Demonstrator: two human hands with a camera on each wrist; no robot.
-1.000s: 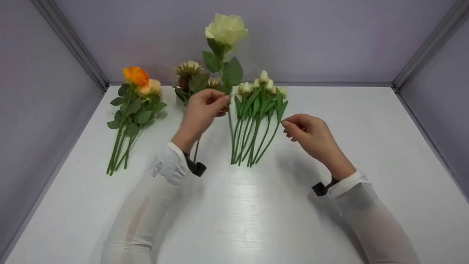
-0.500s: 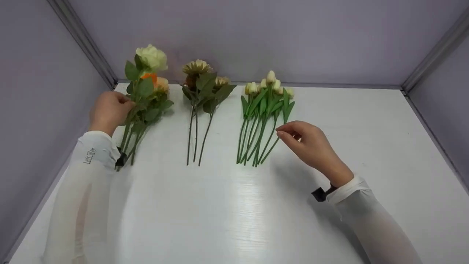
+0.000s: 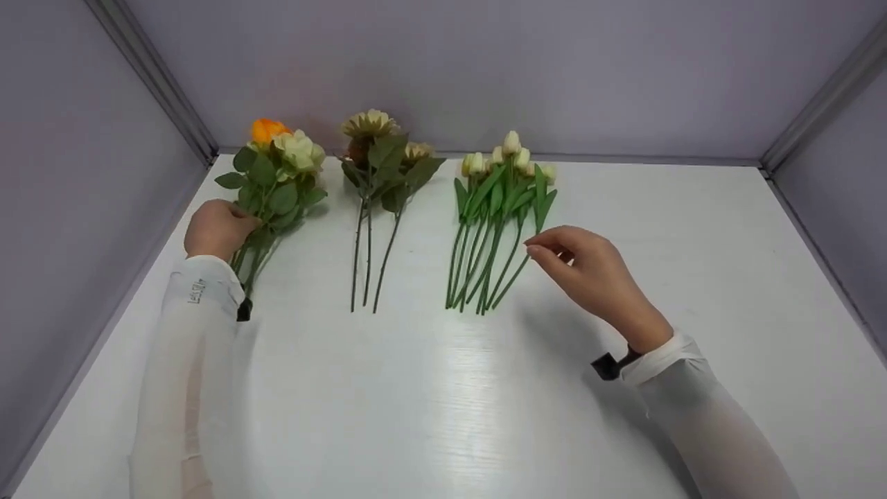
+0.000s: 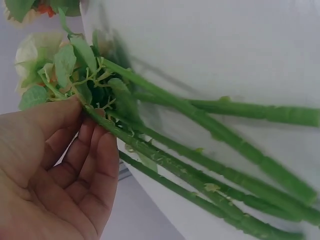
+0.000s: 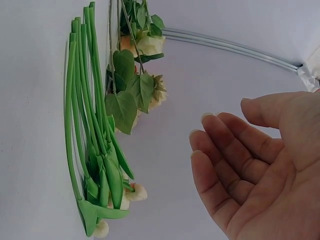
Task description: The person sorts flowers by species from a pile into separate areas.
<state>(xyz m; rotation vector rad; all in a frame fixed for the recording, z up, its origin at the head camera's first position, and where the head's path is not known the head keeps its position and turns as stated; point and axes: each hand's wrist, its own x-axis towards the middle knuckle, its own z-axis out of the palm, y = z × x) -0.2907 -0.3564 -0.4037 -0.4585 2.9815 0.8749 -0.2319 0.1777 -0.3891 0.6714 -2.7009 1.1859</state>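
My left hand (image 3: pixel 218 229) pinches the stem of a pale cream rose (image 3: pixel 299 150) between thumb and fingertips. That rose lies over the other roses on the left, an orange rose (image 3: pixel 269 130) showing behind it. In the left wrist view several green stems (image 4: pixel 235 175) run out past the fingers. My right hand (image 3: pixel 578 267) hovers by the white tulips (image 3: pixel 511 144), its fingers loosely bent; the right wrist view shows its palm (image 5: pixel 260 185) with nothing in it, apart from the tulip stems (image 5: pixel 82 90).
Between the roses and the tulips lies a bunch of brownish-cream flowers (image 3: pixel 371 125) with dark leaves and thin stems. All bunches lie at the back of a white table (image 3: pixel 388 409). Grey-purple panels (image 3: pixel 624 76) enclose the back and sides.
My left hand has carried the cream rose from above the middle of the table to the left and lowered it onto the rose bunch. The right hand has barely moved.
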